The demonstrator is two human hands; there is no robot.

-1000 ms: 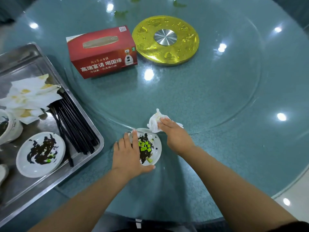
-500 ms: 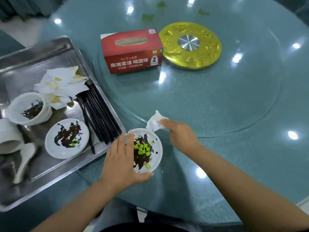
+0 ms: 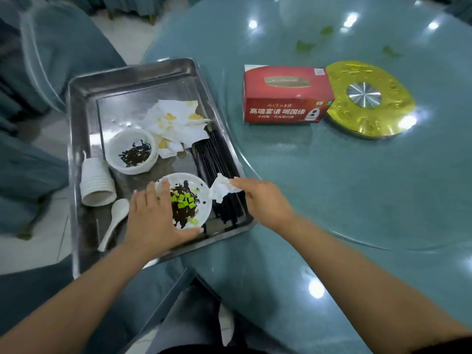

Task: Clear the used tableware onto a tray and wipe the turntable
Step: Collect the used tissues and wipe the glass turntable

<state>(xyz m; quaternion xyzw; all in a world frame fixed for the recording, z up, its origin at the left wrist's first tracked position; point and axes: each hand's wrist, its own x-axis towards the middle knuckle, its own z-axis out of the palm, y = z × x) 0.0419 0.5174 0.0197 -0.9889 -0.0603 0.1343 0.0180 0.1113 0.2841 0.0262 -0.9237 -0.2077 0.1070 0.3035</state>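
Now over the tray instead of the glass turntable: dirty plate, carried across in the left hand, fingers curled round its near rim, seemingly above the plate already there, though that one cannot be made out. Crumpled tissue brought along too, pinched in the right hand above the chopsticks. Turntable apparently free of tableware; only the tissue box left, and green smears at the far side. Likely next: release both, then wiping.
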